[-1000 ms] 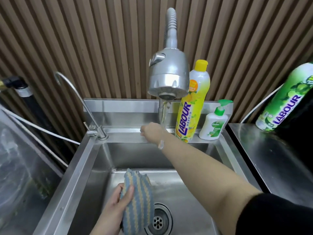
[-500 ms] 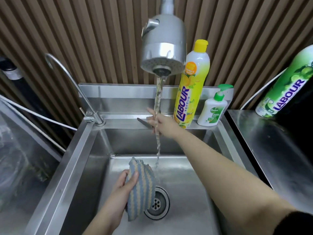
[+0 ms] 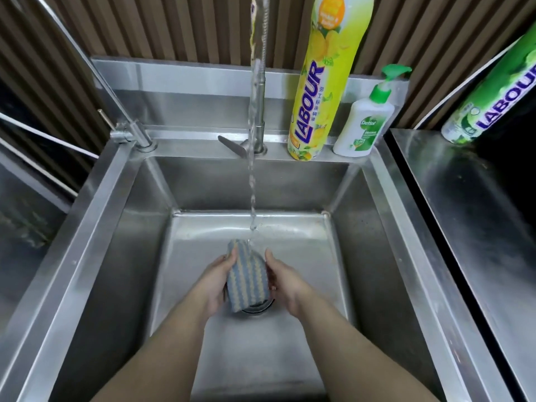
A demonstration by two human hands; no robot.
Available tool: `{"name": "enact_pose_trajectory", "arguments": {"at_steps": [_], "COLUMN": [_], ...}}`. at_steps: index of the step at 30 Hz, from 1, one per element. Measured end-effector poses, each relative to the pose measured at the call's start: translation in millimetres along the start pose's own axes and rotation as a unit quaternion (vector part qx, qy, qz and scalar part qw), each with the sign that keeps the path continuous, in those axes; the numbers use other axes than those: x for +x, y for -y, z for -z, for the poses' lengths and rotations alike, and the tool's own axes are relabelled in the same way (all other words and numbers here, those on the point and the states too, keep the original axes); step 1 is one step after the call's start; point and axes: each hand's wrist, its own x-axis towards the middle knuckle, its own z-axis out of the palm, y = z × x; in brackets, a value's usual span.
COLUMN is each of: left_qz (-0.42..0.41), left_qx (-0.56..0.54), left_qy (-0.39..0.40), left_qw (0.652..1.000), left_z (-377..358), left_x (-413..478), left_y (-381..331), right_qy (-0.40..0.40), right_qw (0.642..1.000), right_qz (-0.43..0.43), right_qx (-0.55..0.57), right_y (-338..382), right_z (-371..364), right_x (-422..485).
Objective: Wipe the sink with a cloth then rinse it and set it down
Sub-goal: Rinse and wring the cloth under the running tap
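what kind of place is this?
Most likely a kitchen wash-up area: a deep stainless steel sink with the tap running, a yellow dish soap bottle and a hand wash pump bottle on its back ledge.

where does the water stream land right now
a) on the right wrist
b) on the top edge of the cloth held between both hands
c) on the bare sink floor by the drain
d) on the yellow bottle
b: the stream falls onto the top of the striped cloth, which the left hand and right hand hold over the drain.
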Motion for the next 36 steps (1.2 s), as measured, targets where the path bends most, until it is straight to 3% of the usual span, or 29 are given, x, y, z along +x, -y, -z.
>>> {"name": "enact_pose_trajectory", "arguments": {"at_steps": [7,10,13,18,20,24,30,36], "left_qz": [-0.022,-0.028,-0.039,-0.119,-0.133,-0.062,-0.032,-0.021], "left_qx": [0.069,0.135,0.222,0.367,0.386,0.172,0.094,-0.008], "left_qy": [-0.017,0.037,0.075,-0.004,-0.021,0.026,-0.012,0.080], "left_qw": [0.997,0.990,0.971,0.923,0.913,0.983,0.995,0.997], "left_z": [15,23,31,31,32,20,11,23], "left_x": [2,0,5,14,14,4,7,1], "left_y": [0,-5,-9,-16,-17,-13,2,-1], "right_qy": [-0.048,0.016,0.029,-0.058,-0.064,-0.012,-0.038,0.037], "right_qw": [0.995,0.997,0.988,0.923,0.909,0.964,0.996,0.997], "right_qz": [0.077,0.062,0.059,0.145,0.144,0.118,0.061,0.066], "right_qx": [-0.039,-0.030,-0.142,-0.352,-0.386,-0.240,-0.047,0.032], "right_y": [1,10,15,23,22,17,3,7], "right_z": [0,2,4,0,1,-10,-25,-10], "right_x": [5,0,1,4,6,2,5,2]}}
